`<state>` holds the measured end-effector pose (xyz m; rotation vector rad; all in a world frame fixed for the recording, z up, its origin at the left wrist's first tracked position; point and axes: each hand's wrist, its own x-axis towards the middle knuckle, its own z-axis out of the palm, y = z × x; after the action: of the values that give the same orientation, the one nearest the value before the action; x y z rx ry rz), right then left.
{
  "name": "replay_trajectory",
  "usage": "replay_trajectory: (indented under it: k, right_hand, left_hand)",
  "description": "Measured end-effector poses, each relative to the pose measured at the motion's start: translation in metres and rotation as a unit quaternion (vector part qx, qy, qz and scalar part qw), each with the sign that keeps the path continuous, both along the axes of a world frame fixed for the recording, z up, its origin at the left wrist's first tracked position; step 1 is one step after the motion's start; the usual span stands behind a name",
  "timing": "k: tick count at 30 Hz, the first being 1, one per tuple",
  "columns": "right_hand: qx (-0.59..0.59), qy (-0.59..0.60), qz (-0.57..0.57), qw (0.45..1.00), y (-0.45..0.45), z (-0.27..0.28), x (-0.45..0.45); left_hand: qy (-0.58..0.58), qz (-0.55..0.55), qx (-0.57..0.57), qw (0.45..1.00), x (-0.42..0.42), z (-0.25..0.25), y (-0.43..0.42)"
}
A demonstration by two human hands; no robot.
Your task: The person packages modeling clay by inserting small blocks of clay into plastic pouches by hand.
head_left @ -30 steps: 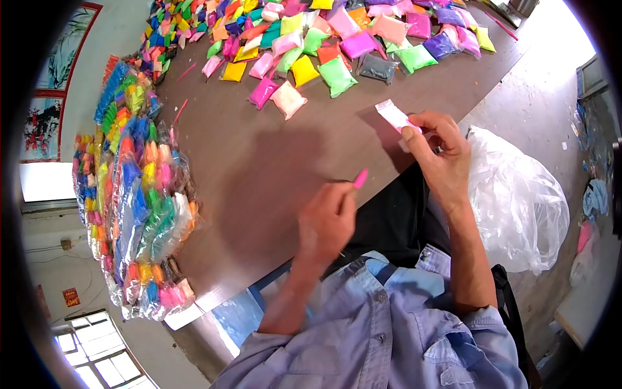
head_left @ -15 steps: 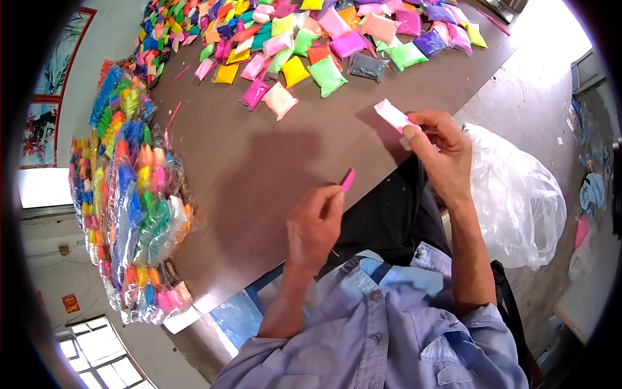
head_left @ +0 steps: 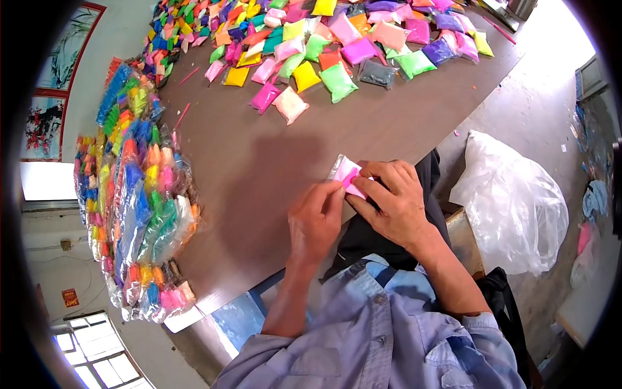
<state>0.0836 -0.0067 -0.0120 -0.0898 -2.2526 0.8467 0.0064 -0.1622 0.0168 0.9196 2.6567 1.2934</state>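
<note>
My left hand (head_left: 315, 217) is closed in a pinch around a small bright pink stick-like tool (head_left: 350, 177), whose tip shows past the fingers. My right hand (head_left: 398, 204) grips a small pale pink packet (head_left: 341, 166) with a clear, shiny edge, above the near side of the table. The two hands are close together, and the pink tool lies against or over the packet; which of these I cannot tell. Part of the packet is hidden by the right fingers.
Many colourful small packets (head_left: 338, 82) spread over the far side of the brown table (head_left: 259, 201). Clear bags of coloured packets (head_left: 139, 214) pile up at the left edge. Thin pink sticks (head_left: 188, 76) lie about. A white plastic bag (head_left: 512, 207) stands at the right.
My right hand has brought the packet left and down to my left hand. The pink tool, held apart before, now meets the packet. The view has shifted slightly.
</note>
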Motion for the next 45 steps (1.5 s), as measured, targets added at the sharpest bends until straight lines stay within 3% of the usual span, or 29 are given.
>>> replay_trajectory:
  k: [7, 10, 12, 19, 21, 24, 25, 29, 31, 34, 37, 38, 39, 41, 42, 44, 45]
  right_hand:
    - [-0.016, 0.009, 0.008, 1.0, 0.001, 0.002, 0.0]
    - [-0.034, 0.014, 0.008, 0.999, 0.0, -0.001, 0.001]
    - [-0.052, 0.045, -0.003, 0.998, -0.001, -0.007, -0.001]
    - [-0.052, 0.047, 0.002, 0.998, 0.001, -0.006, 0.0]
    - [-0.124, 0.062, -0.024, 0.99, 0.002, -0.003, 0.004]
    - [-0.25, 0.058, -0.143, 0.956, 0.022, 0.0, 0.019]
    - [-0.334, 0.044, -0.184, 0.923, 0.031, 0.0, 0.024]
    - [-0.292, -0.049, -0.291, 0.91, 0.095, -0.04, 0.06]
    - [-0.295, -0.104, -0.286, 0.906, 0.109, -0.062, 0.079]
    - [-0.165, -0.2, -0.215, 0.941, 0.109, -0.091, 0.098]
    - [-0.243, -0.37, -0.144, 0.885, 0.105, -0.12, 0.109]
    - [-0.402, -0.403, -0.067, 0.819, 0.104, -0.134, 0.108]
    - [-0.315, -0.475, -0.069, 0.819, 0.098, -0.131, 0.103]
    - [-0.421, -0.54, -0.108, 0.72, 0.087, -0.122, 0.101]
    - [-0.421, -0.54, -0.107, 0.721, 0.085, -0.115, 0.098]
    - [-0.29, -0.545, -0.06, 0.784, 0.087, -0.097, 0.094]
    - [-0.292, -0.546, -0.059, 0.783, 0.09, -0.083, 0.094]
  left_hand:
    - [0.031, 0.017, -0.047, 0.998, -0.03, 0.004, -0.002]
    - [0.056, -0.003, -0.042, 0.998, -0.025, 0.013, 0.0]
    - [0.064, -0.074, -0.016, 0.995, -0.017, 0.012, 0.005]
    - [0.106, -0.022, -0.086, 0.99, -0.036, 0.008, 0.013]
    - [0.021, 0.013, -0.031, 0.999, -0.036, 0.009, 0.01]
    - [0.002, 0.046, 0.011, 0.999, -0.03, 0.01, 0.002]
    - [0.0, 0.046, 0.011, 0.999, -0.03, 0.007, -0.002]
    - [-0.015, 0.082, 0.043, 0.996, -0.035, -0.008, -0.023]
    - [-0.009, 0.084, 0.045, 0.995, -0.034, -0.014, -0.026]
    - [-0.06, 0.107, 0.083, 0.989, -0.036, -0.018, -0.031]
    - [-0.037, 0.102, 0.081, 0.991, -0.038, -0.019, -0.027]
    - [-0.036, 0.102, 0.081, 0.991, -0.038, -0.018, -0.028]
    - [-0.029, 0.101, 0.075, 0.992, -0.038, -0.018, -0.028]
    - [-0.021, 0.101, 0.069, 0.992, -0.039, -0.018, -0.028]
    - [-0.025, 0.099, 0.074, 0.992, -0.039, -0.018, -0.028]
    - [-0.03, 0.1, 0.079, 0.991, -0.039, -0.02, -0.029]
    - [-0.029, 0.099, 0.088, 0.991, -0.039, -0.022, -0.028]
